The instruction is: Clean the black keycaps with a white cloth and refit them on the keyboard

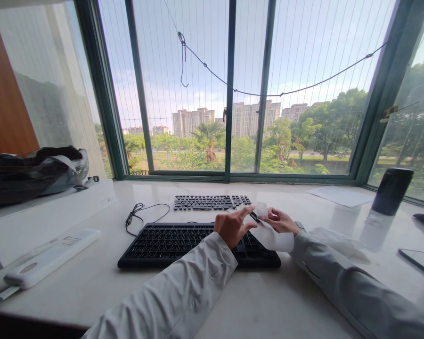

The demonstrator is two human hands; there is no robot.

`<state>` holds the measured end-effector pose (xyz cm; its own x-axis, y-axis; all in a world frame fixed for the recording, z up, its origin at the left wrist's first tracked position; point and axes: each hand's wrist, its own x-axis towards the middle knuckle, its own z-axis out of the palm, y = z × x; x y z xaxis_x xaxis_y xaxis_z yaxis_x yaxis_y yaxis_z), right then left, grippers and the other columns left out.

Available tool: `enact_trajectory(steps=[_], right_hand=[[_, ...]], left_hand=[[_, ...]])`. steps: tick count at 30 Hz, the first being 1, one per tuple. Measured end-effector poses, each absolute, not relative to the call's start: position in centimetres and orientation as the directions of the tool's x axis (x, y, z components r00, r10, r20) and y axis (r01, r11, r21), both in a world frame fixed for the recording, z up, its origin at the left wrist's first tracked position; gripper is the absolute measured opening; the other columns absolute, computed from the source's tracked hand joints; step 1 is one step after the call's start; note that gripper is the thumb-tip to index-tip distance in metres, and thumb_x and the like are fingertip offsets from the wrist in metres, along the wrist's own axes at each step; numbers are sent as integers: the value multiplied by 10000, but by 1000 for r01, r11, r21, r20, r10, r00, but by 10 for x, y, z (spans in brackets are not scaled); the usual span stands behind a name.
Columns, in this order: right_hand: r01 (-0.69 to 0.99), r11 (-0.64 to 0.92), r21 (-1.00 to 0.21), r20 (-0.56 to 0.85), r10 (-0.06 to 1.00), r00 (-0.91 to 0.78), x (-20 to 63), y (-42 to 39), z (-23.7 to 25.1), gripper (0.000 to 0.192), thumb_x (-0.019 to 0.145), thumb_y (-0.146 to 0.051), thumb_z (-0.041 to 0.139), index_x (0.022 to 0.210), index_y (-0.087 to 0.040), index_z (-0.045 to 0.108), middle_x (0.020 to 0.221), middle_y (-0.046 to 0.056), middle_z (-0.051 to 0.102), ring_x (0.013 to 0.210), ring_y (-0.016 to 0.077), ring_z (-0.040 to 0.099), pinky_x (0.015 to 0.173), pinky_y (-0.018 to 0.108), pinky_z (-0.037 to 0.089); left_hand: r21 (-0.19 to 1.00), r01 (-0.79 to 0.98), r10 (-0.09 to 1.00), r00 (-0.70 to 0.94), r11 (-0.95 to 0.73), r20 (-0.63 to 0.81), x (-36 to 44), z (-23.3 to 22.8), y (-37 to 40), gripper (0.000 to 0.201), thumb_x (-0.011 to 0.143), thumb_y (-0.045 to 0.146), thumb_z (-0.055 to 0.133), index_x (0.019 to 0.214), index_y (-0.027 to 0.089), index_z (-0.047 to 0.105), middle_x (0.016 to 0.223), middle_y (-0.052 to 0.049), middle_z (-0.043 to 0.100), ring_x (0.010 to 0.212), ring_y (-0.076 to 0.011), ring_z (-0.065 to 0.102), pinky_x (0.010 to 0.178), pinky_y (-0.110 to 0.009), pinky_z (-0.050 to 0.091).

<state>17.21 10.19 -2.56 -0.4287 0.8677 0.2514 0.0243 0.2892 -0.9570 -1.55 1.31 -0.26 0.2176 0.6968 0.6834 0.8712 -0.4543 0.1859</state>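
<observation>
A black keyboard (169, 247) lies flat on the white tabletop in front of me, its rows showing bare dark squares. Above its right part, my left hand (233, 227) pinches a small black keycap (255, 216) between thumb and fingers. My right hand (279, 220) has its fingers closed on a white tissue (273, 238), which touches the keycap and hangs over the keyboard's right end. Behind the keyboard, loose black keycaps (212, 202) are laid out in rows. The keyboard's black cable (134, 217) is coiled at the back left.
A white power bank (53, 259) with a cable lies at the left, beside a white box (49, 216) bearing a dark bag (31, 174). At the right are crumpled clear plastic (339, 242), a paper sheet (341, 195), a black cylinder (392, 192) and a phone (420, 261).
</observation>
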Motion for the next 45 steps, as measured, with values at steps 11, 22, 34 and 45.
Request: enact_trajectory(steps=[11,22,34,45], right_hand=[[-45,249,-968,247,895,-371,163,84,-23,516,451,-421,814,593,-213,364,595,-3,602,527,139,516,480,275,379],[-27,226,-974,214,870,-444,165,87,-18,511,455,-441,801,611,-200,379,618,-17,612,589,126,540,530,247,388],[-18,198,-980,195,940,-278,163,85,-24,523,446,-468,793,639,-208,383,549,-22,576,445,92,411,429,246,272],[-85,99,-991,123,922,-367,164,86,-22,468,467,-359,821,735,-205,470,607,-4,634,496,132,527,446,235,340]], left_hand=[[157,914,738,192,-374,646,-13,-6,15,560,755,585,533,1247,327,467,1017,-4,689,872,-175,656,728,-256,471],[143,922,759,201,-361,619,-12,-7,12,426,806,564,474,1158,341,564,926,-9,710,825,-177,660,642,-244,416],[171,877,682,214,-450,700,-14,-8,14,368,859,519,419,1126,347,605,967,7,706,827,-148,663,630,-213,407],[163,843,586,205,-513,784,-15,-10,16,311,866,429,476,1123,314,607,1016,14,692,838,-129,670,657,-190,456]])
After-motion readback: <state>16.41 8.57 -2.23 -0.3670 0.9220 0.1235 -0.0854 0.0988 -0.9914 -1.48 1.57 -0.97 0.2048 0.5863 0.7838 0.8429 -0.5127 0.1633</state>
